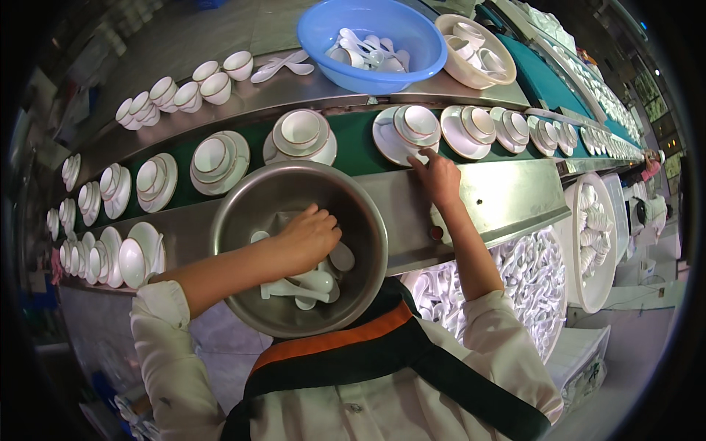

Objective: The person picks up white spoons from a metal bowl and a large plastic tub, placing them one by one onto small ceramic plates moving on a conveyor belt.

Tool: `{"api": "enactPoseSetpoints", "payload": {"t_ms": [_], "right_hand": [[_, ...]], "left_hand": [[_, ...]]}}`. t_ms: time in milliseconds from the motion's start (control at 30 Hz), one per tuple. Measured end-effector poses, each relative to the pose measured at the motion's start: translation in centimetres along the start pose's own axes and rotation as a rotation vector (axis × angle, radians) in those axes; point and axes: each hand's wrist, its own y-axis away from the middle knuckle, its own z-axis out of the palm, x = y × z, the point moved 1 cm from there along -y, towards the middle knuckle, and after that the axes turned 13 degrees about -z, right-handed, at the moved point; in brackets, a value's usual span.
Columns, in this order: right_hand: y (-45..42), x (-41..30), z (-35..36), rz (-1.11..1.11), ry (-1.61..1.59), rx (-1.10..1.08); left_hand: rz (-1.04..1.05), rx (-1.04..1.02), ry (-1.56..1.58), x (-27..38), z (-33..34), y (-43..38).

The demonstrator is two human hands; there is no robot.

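Observation:
My left hand (pixel 312 238) reaches into a steel basin (pixel 372 220), fingers bent over the white ceramic soup spoons (pixel 300 289) lying inside. Whether it grips a spoon is hidden by the hand itself. At the near rim of a white plate (pixel 389 144), my right hand (pixel 438 175) has its thumb and forefinger at the edge; a firm hold cannot be made out. That plate carries a bowl and a cup (pixel 420 121) with brown-gold rims. The set stands on a green conveyor belt (pixel 353 138).
More place settings (pixel 300 132) line the belt both ways. Beyond it stand a blue basin (pixel 372 82) of spoons, a cream basin (pixel 480 82) of cups and several stacked cups (pixel 215 88). A large tub of spoons (pixel 529 275) lies below my right arm. Another person (pixel 652 165) is far right.

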Motion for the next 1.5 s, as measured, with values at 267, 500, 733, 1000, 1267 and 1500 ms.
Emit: {"api": "enactPoseSetpoints", "payload": {"t_ms": [267, 500, 733, 1000, 1267, 1500], "right_hand": [[2.4, -10.5, -6.8, -0.579, -0.610, 0.067], [3.5, -12.1, -6.9, -0.684, -0.480, 0.058], [3.7, -12.6, -7.3, -0.521, -0.485, 0.078], [2.3, -9.1, -7.1, -0.184, -0.615, 0.171], [-2.2, 2.3, -0.8, 0.138, -0.407, -0.026], [-5.3, 0.5, 2.2, 0.142, -0.692, -0.097]], "left_hand": [[-0.191, -0.221, 0.357, -2.7, -4.7, 1.8], [-0.205, -0.089, 0.693, -2.5, -8.0, 1.8], [-0.365, 0.002, 0.831, -2.5, -8.1, 1.3], [-0.387, 0.059, 0.915, -4.0, -7.3, 1.8], [-0.698, 0.267, 1.379, -12.7, -5.5, -1.4], [-0.888, -0.075, 1.473, -17.5, 0.6, -5.0]]}}
